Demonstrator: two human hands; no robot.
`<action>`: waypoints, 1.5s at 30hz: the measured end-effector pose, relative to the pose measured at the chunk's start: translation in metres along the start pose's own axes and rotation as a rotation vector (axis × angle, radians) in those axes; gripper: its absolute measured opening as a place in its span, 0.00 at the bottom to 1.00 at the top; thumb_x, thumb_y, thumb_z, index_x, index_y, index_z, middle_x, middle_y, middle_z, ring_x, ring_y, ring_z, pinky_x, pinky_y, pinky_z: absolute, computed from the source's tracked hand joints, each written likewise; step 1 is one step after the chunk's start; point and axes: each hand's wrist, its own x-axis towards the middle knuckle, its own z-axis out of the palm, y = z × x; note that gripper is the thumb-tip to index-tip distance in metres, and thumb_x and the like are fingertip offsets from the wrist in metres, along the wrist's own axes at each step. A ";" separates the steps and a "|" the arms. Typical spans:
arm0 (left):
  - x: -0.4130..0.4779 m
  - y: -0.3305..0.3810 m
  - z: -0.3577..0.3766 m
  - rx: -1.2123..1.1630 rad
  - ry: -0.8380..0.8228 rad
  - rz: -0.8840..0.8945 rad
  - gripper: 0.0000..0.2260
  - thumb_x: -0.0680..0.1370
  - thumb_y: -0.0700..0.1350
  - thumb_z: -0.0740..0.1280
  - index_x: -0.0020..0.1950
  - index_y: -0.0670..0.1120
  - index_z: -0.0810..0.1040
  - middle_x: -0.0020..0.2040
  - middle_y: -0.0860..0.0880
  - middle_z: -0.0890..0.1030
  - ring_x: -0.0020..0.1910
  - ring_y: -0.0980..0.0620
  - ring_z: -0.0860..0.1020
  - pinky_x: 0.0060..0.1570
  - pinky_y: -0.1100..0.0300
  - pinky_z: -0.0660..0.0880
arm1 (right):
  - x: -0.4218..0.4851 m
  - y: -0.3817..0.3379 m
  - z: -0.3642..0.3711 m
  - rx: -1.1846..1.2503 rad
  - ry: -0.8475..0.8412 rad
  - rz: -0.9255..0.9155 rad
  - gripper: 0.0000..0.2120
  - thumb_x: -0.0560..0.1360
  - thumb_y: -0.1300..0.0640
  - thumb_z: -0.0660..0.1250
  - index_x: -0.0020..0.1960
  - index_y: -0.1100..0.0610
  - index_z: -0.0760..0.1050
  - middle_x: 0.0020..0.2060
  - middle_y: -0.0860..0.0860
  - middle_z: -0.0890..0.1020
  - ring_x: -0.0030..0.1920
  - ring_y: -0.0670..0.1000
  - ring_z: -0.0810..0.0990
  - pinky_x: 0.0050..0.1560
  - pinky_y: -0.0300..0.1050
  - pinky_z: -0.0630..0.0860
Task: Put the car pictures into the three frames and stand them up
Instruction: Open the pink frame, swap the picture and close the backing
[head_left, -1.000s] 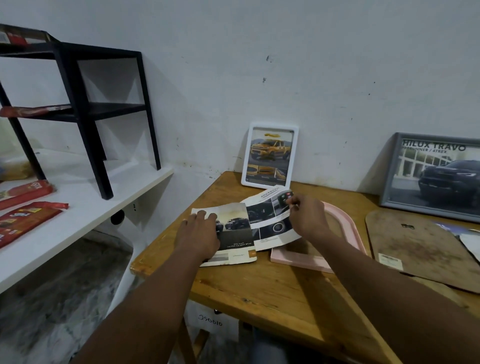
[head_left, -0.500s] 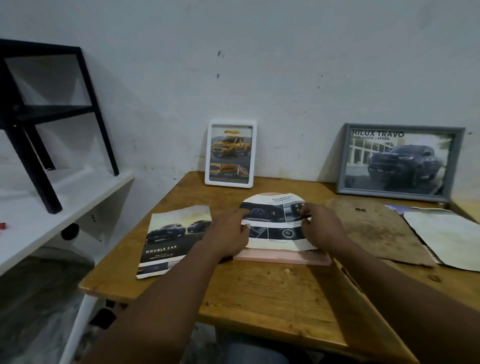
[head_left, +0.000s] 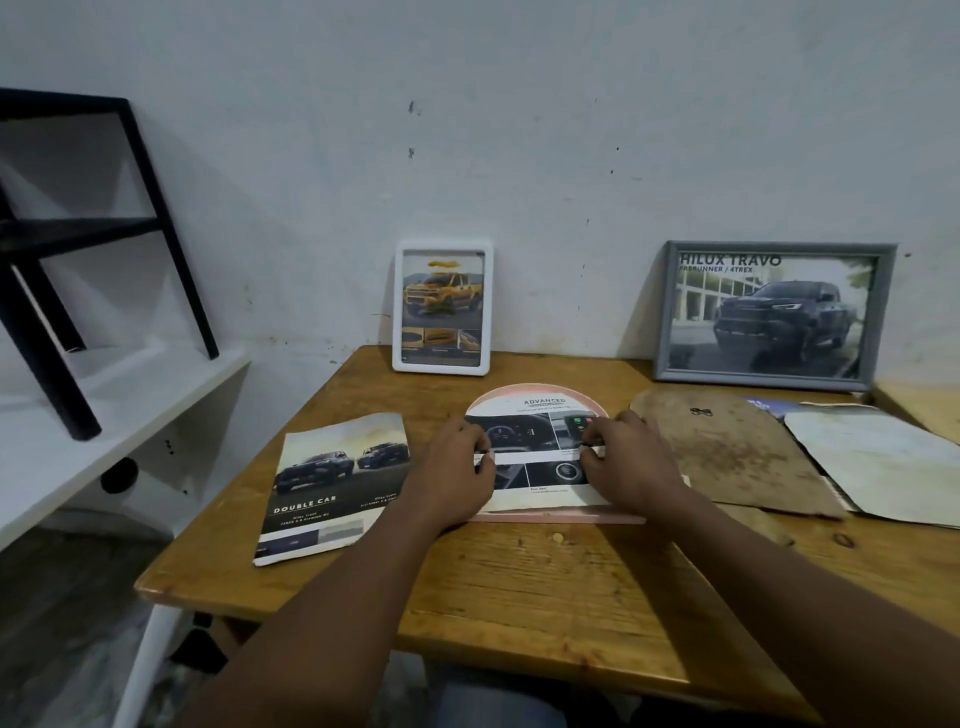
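My left hand, my right hand: fingers curled, pinching arched car picture at both sides. Picture flat on pink arched frame, mid-table. White frame, grey frame: filled, upright at wall

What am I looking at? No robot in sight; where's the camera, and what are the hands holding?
There is no machine: a person works with bare hands. The one camera sits on their head, looking forward and down, so both forearms enter from the bottom. The left hand and right hand each pinch the arch-cut car picture, which lies on the pink arched frame, flat on the wooden table. Against the wall stand a white frame with a yellow pickup and a grey frame with a dark one. A Double Cab page lies to the left; a brown backing board and a pale sheet lie to the right.
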 end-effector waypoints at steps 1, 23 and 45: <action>0.002 0.001 0.001 0.005 -0.008 -0.007 0.07 0.81 0.47 0.67 0.58 0.50 0.79 0.59 0.51 0.77 0.56 0.54 0.74 0.57 0.53 0.78 | 0.001 0.002 -0.001 0.035 0.007 0.023 0.14 0.77 0.47 0.64 0.60 0.49 0.77 0.60 0.55 0.75 0.62 0.58 0.69 0.59 0.53 0.71; 0.035 0.020 0.028 -0.060 -0.066 -0.069 0.14 0.83 0.45 0.63 0.69 0.49 0.71 0.72 0.48 0.68 0.58 0.56 0.68 0.53 0.59 0.73 | 0.007 0.133 -0.057 -0.063 0.016 0.738 0.52 0.63 0.27 0.72 0.74 0.57 0.57 0.70 0.64 0.68 0.69 0.66 0.68 0.65 0.59 0.66; 0.032 0.049 0.043 -0.391 -0.005 -0.162 0.14 0.83 0.46 0.59 0.67 0.54 0.72 0.65 0.52 0.76 0.60 0.52 0.75 0.60 0.48 0.76 | 0.021 0.043 -0.034 0.298 0.069 0.539 0.27 0.74 0.47 0.72 0.66 0.60 0.69 0.69 0.61 0.63 0.58 0.62 0.76 0.54 0.53 0.75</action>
